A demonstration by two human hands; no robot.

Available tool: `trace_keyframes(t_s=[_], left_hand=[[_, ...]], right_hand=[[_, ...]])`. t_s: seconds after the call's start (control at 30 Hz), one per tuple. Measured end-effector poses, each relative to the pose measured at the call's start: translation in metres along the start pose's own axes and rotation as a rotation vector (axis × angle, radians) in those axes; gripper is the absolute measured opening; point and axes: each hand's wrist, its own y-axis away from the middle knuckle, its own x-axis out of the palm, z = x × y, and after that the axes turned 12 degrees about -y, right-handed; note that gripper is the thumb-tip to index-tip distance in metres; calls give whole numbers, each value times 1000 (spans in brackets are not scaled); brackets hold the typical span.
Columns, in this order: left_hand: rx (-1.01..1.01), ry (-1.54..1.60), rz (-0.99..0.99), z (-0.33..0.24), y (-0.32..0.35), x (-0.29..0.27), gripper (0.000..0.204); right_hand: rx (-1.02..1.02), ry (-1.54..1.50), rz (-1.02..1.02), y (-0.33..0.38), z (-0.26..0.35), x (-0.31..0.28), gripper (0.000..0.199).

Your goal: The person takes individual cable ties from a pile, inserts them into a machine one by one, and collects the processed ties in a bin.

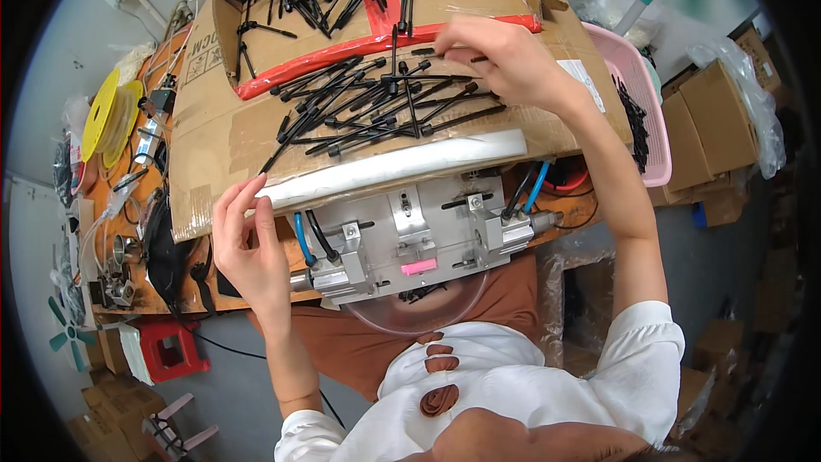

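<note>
Raised over the right of the cardboard, my right hand (513, 60) is closed, its fingers pinched on a thin black rod (479, 58) that shows partly between them. My left hand (252, 248) is at the cardboard's left front edge. Its thumb and index fingertip are apart, beside the end of another black rod and the left end of a white foam strip (393, 167). A loose pile of black rods with thicker collars (368, 107) lies on the cardboard (201, 145) between my hands.
Behind a red-taped edge (385, 43), a box holds many more rods. Below the cardboard is a metal fixture (410, 222) with clamps, blue hoses and a pink block (419, 267). A pink basket (654, 137) stands right; a yellow spool (103, 115) and cables lie left.
</note>
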Motion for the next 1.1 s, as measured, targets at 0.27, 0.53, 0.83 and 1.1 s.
trace_keyframes(t_s=[0.27, 0.53, 0.83, 1.1], left_hand=[[157, -68, 38, -4, -18, 7, 19], [331, -5, 231, -34, -42, 27, 16], [406, -118, 573, -44, -53, 49, 14], [472, -168, 579, -31, -58, 34, 14]], right_hand=[[120, 116, 247, 3, 12, -2, 17], [283, -420, -44, 17, -2, -7, 14], [317, -783, -157, 41, -7, -22, 20], [451, 154, -169, -2, -24, -4, 28]])
